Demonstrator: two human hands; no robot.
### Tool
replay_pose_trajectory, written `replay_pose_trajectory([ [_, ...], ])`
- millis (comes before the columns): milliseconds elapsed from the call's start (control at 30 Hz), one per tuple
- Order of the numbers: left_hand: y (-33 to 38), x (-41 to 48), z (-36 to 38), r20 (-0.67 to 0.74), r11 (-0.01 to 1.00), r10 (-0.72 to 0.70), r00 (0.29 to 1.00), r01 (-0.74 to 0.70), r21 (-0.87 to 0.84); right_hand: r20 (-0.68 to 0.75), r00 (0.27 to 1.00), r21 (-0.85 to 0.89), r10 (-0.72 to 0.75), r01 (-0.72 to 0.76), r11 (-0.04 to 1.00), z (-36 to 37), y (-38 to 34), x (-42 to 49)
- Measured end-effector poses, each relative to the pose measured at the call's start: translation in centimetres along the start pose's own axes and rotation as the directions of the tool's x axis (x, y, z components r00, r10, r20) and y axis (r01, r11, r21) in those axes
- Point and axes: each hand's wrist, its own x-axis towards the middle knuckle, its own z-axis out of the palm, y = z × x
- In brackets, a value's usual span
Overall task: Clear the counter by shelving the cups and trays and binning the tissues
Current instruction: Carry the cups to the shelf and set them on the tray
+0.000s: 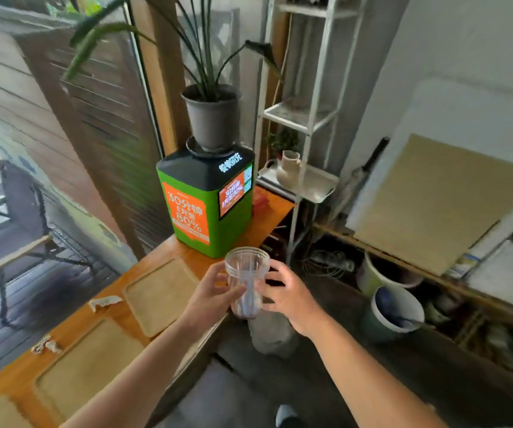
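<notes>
Cup duty right now: I've got the clear ribbed plastic cup (247, 282) held upright between both hands, out past the edge of the orange wooden desk (119, 316), over the dark floor. My left hand (210, 293) wraps the side with fingers curled round the middle, and my right hand (286, 296) pinches the other side near the lower half, so both are closed on it. Looks empty and super light, thin-walled, so I'd guess it flexes and pops out if I squeeze hard. Smooth plastic, probably a bit slippery; the ribbed middle seems the safest place to grip, not the rim.

Still on the desk: a pale wooden rectangular tray (159, 296), a second matching tray nearer me (88, 375), and two crumpled white tissues (105, 302) (45, 345) beside them. The white metal shelf unit (303, 125) stands behind the green and orange charging kiosk (209, 202), well apart from the cup.
</notes>
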Motion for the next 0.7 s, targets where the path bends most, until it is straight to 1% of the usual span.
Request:
replay_pose_trajectory([
  [133, 0.6, 1.5, 3.9, 0.035, 0.990, 0.021, 0.999, -0.026, 0.141, -0.061, 0.998, -0.010, -0.009, 0.009, 1.000, -4.0, 0.2, -0.8],
  [233, 1.5, 3.3, 8.6, 0.067, 0.982, 0.029, 0.997, -0.041, 0.187, -0.121, 0.992, 0.006, -0.033, 0.034, 0.999, -8.9, -0.3, -1.0],
  [300, 2.3, 4.6, 12.4, 0.087, 0.978, 0.028, 0.996, -0.045, 0.206, -0.162, 0.985, -0.013, -0.054, 0.053, 0.999, -12.6, -0.7, -1.2],
  [400, 3.1, 6.5, 18.9, 0.138, 0.973, 0.064, 0.988, -0.093, 0.213, -0.210, 0.974, -0.034, -0.088, 0.083, 0.996, -19.0, -1.2, -2.1],
  [467, 3.3, 7.5, 22.9, 0.175, 0.975, 0.088, 0.981, -0.120, 0.186, -0.240, 0.965, -0.058, -0.105, 0.094, 0.994, -23.1, -1.6, -2.8],
  [600, 3.3, 9.3, 29.4, 0.197, 0.985, 0.080, 0.977, -0.108, 0.134, -0.271, 0.956, -0.091, -0.115, 0.094, 0.991, -30.0, -2.1, -3.8],
  [700, 3.1, 10.7, 32.4, 0.204, 0.987, 0.059, 0.977, -0.088, 0.136, -0.266, 0.958, -0.098, -0.110, 0.087, 0.991, -33.6, -2.3, -3.4],
])
